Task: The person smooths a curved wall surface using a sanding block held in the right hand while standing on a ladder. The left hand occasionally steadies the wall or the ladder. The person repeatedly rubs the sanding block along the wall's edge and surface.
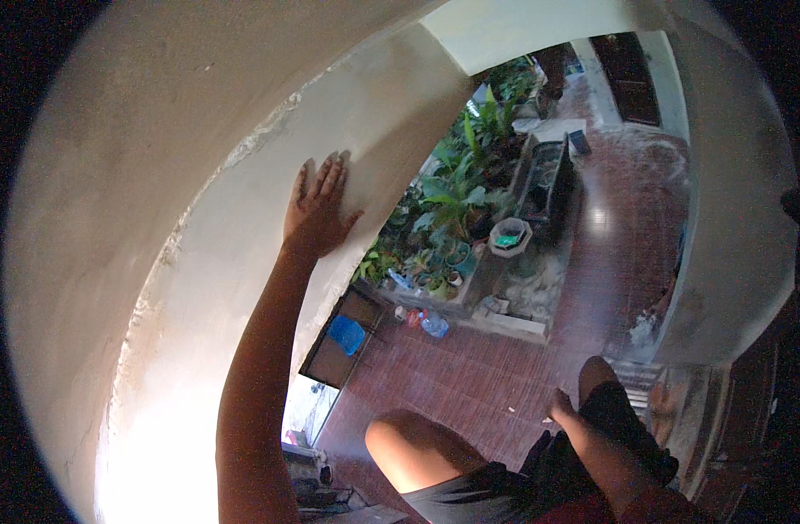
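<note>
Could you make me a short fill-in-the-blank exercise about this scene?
1. The person's ____ hand is spread against the pale wall.
2. The plants are leafy and ____.
3. The plastic bottle on the reddish floor is tinted ____.

Missing words: left; green; blue.

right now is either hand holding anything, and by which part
The left hand holds nothing, spread against the pale wall. Whether the right hand grips anything cannot be told: it shows too small.
</note>
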`<state>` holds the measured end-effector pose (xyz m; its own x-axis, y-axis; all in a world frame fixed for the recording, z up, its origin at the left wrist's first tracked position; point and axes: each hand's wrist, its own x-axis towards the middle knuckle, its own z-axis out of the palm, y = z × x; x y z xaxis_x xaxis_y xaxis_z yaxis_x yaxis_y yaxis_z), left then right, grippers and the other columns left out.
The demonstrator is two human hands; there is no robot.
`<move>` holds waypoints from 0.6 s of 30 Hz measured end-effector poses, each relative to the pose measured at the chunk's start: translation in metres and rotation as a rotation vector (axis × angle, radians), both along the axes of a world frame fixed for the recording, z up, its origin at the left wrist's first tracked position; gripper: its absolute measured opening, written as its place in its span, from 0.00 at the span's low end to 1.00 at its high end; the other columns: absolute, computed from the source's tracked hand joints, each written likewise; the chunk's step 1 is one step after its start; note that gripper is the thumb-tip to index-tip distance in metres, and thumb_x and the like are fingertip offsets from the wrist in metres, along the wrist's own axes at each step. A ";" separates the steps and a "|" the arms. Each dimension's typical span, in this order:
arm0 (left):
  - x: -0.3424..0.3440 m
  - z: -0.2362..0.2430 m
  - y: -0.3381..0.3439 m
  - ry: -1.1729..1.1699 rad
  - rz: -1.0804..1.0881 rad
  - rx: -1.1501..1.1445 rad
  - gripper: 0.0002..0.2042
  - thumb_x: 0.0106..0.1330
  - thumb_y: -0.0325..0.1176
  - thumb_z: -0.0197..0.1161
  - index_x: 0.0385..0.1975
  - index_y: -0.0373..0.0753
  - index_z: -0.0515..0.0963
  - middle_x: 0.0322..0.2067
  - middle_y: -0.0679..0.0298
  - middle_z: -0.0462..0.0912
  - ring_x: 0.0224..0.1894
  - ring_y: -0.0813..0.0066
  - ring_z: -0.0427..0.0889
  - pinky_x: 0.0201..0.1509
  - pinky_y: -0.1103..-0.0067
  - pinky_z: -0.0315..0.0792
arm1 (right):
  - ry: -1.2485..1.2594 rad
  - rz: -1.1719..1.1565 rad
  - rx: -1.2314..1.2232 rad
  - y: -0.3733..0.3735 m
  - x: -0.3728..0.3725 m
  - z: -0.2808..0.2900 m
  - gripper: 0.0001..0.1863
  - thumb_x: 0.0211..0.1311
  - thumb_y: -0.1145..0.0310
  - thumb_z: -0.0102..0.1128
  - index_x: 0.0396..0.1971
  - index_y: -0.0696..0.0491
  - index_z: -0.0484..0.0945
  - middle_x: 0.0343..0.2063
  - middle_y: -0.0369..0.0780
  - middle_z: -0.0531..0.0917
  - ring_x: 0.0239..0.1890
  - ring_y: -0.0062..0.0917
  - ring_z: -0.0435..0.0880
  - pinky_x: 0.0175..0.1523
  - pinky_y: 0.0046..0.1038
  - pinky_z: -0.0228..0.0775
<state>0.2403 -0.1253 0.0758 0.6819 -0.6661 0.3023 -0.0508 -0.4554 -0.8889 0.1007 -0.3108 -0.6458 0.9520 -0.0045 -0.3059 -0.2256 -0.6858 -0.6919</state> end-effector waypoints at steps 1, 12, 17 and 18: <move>-0.006 0.000 0.004 0.002 0.007 0.009 0.34 0.61 0.57 0.40 0.62 0.40 0.52 0.64 0.63 0.48 0.67 0.72 0.44 0.68 0.67 0.33 | -0.021 0.010 -0.060 0.001 -0.001 0.001 0.26 0.47 0.67 0.55 0.48 0.60 0.65 0.42 0.53 0.75 0.46 0.44 0.74 0.49 0.37 0.68; -0.067 0.004 0.033 0.033 0.036 -0.060 0.32 0.63 0.53 0.43 0.62 0.40 0.50 0.64 0.64 0.47 0.67 0.73 0.44 0.69 0.68 0.33 | -0.079 0.043 0.026 0.001 -0.008 0.004 0.22 0.65 0.59 0.32 0.46 0.61 0.67 0.45 0.51 0.74 0.48 0.41 0.72 0.51 0.37 0.64; -0.088 0.006 0.045 0.024 0.083 -0.022 0.32 0.63 0.54 0.41 0.62 0.40 0.50 0.65 0.65 0.46 0.67 0.73 0.43 0.69 0.68 0.33 | 0.094 -0.081 0.105 0.002 -0.013 0.023 0.17 0.61 0.65 0.39 0.44 0.61 0.68 0.42 0.51 0.75 0.45 0.38 0.74 0.46 0.36 0.66; -0.092 0.006 0.047 0.022 0.069 -0.021 0.32 0.63 0.54 0.41 0.62 0.41 0.50 0.65 0.65 0.46 0.67 0.73 0.43 0.69 0.68 0.33 | 0.070 -0.100 0.141 0.001 -0.014 0.023 0.19 0.63 0.61 0.35 0.44 0.61 0.68 0.42 0.50 0.75 0.45 0.37 0.74 0.46 0.35 0.64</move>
<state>0.1478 -0.0783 0.0818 0.7329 -0.6106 0.3002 -0.0378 -0.4770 -0.8781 0.0872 -0.3093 -0.6230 0.9253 -0.0503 -0.3758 -0.3388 -0.5548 -0.7599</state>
